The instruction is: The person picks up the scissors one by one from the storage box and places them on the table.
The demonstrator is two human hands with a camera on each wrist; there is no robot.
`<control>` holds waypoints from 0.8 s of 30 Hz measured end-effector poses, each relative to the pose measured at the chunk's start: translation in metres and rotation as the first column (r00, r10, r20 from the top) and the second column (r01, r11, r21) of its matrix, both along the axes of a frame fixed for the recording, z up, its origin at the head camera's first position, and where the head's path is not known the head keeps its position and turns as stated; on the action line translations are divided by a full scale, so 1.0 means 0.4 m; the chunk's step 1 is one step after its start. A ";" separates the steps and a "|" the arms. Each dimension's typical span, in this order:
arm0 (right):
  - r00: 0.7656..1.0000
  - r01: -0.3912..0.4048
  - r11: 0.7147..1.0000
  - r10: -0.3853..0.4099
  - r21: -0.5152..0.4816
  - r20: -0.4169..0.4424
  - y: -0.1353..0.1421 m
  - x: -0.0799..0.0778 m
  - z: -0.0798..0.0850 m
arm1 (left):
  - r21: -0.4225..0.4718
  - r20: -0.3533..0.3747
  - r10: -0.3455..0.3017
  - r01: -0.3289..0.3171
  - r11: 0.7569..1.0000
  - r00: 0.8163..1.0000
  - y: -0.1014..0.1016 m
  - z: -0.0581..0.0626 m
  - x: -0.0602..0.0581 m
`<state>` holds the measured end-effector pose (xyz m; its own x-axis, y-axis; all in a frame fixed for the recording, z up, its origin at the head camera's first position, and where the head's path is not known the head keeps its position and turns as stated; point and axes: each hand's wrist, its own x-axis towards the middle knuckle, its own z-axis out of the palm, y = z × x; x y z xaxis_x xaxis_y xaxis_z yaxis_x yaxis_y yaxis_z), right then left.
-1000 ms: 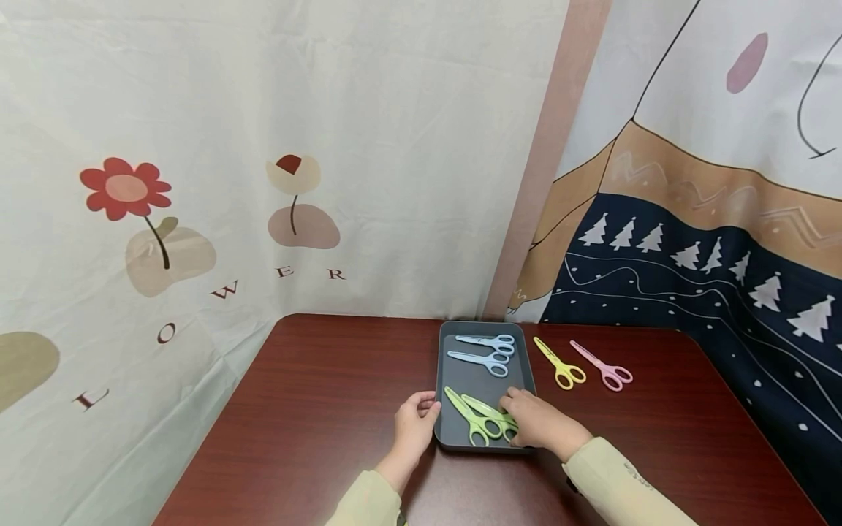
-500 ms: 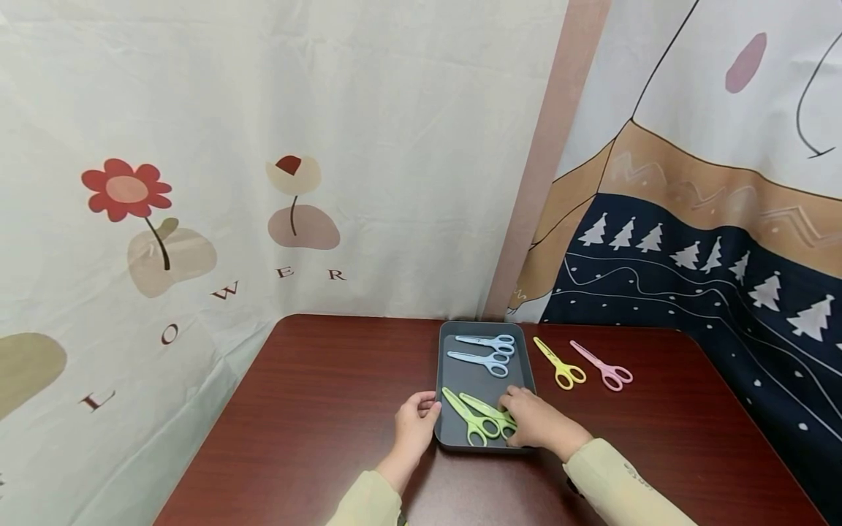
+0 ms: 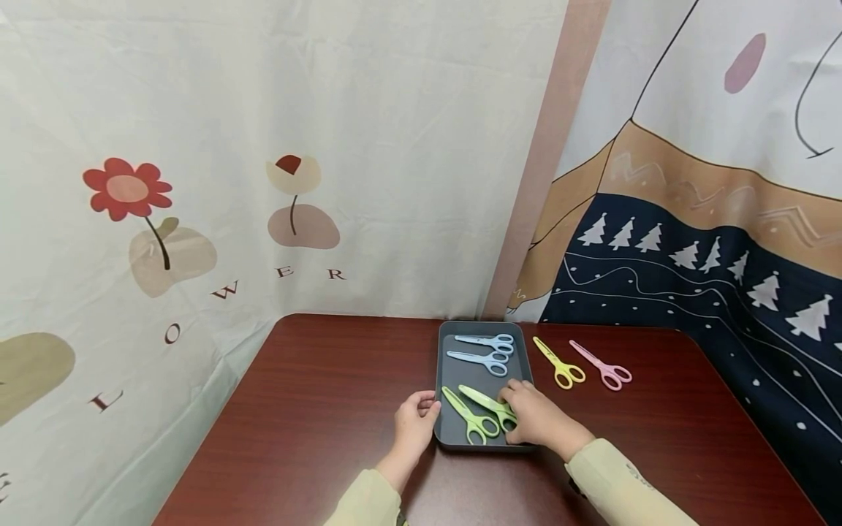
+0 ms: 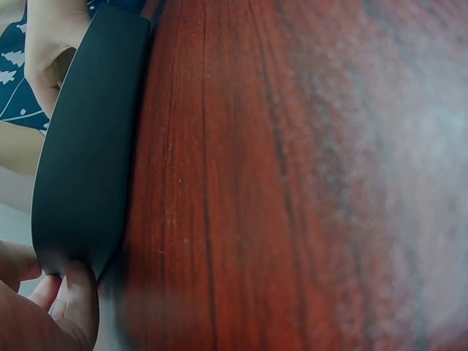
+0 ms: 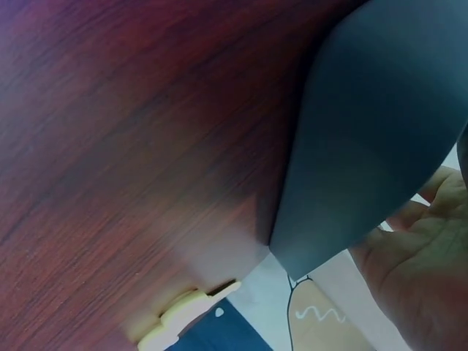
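Note:
A dark grey tray [image 3: 483, 383] lies on the table. My left hand [image 3: 416, 424] holds its left edge; in the left wrist view, fingertips [image 4: 82, 292] are at the tray's outer wall [image 4: 91, 146]. In the tray's near half lie light-green scissors [image 3: 470, 415], and beside them my right hand [image 3: 536, 416] grips the handle end of a second pair of green scissors [image 3: 480, 398], partly covering its loops. Two pairs of light-blue scissors [image 3: 483, 340] lie in the far half, blades pointing left. The right wrist view shows my right hand [image 5: 424, 256] behind the tray wall.
Yellow scissors [image 3: 559, 364] and pink scissors [image 3: 601, 367] lie on the brown wooden table [image 3: 329, 380], right of the tray. A printed curtain [image 3: 395, 146] hangs right behind the table's far edge.
My right hand has moved slightly away from me, and the green scissors in it have shifted up and turned a little. The other green pair slid slightly left. My left hand stays put.

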<state>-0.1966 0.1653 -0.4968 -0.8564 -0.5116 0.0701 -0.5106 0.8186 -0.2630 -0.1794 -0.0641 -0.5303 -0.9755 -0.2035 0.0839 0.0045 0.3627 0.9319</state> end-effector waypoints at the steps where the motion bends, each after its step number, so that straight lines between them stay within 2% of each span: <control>1: 1.000 0.001 1.000 -0.001 0.000 -0.003 0.000 0.000 0.000 | 0.001 -0.001 0.001 -0.001 1.000 1.000 0.000 0.001 0.000; 12: 1.000 0.018 1.000 -0.018 0.006 -0.017 0.005 -0.010 0.002 | -0.002 0.021 -0.002 0.002 1.000 1.000 -0.001 -0.002 -0.001; 24: 0.993 0.115 0.993 -0.115 -0.020 0.037 0.016 -0.013 0.028 | -0.001 0.013 -0.003 0.003 1.000 1.000 0.000 -0.006 -0.002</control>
